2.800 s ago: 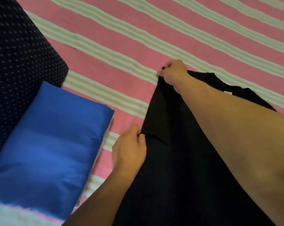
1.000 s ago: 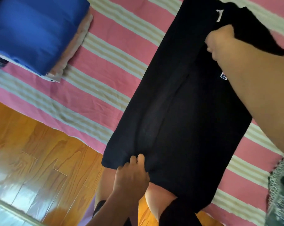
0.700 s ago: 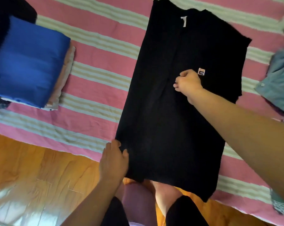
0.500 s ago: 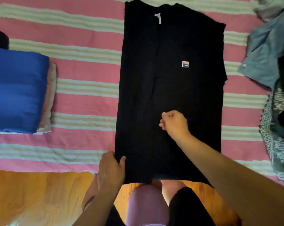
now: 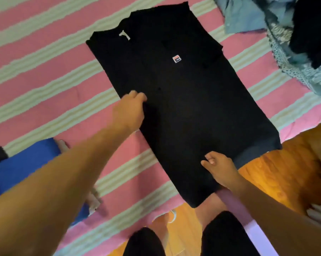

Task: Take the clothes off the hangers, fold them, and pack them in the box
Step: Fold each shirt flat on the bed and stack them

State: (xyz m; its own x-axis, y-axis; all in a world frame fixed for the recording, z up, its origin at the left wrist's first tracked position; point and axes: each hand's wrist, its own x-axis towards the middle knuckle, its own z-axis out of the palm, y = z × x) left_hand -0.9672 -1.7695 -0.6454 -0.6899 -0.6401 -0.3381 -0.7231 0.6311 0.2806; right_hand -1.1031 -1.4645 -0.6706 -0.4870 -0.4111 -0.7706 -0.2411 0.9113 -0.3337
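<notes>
A black shirt [image 5: 183,100] with a small red and blue chest logo lies flat on the pink striped bed sheet [image 5: 45,74]. Its collar points away from me and its hem hangs over the bed's near edge. One side is folded in lengthwise. My left hand [image 5: 132,108] reaches in from the lower left and grips the shirt's left edge about halfway up. My right hand [image 5: 217,168] sits at the hem, fingers and thumb curled on the cloth. No hanger or box shows.
A folded blue stack [image 5: 21,163] lies on the bed at the left. A heap of clothes fills the upper right: a light blue shirt [image 5: 244,15], a teal lace piece [image 5: 300,67], a dark garment [image 5: 314,28]. Wooden floor [image 5: 285,169] and my legs lie below.
My left hand has moved from the hem's corner up to the shirt's left edge. My right hand has dropped from the shirt's middle to the hem. The view has swung round.
</notes>
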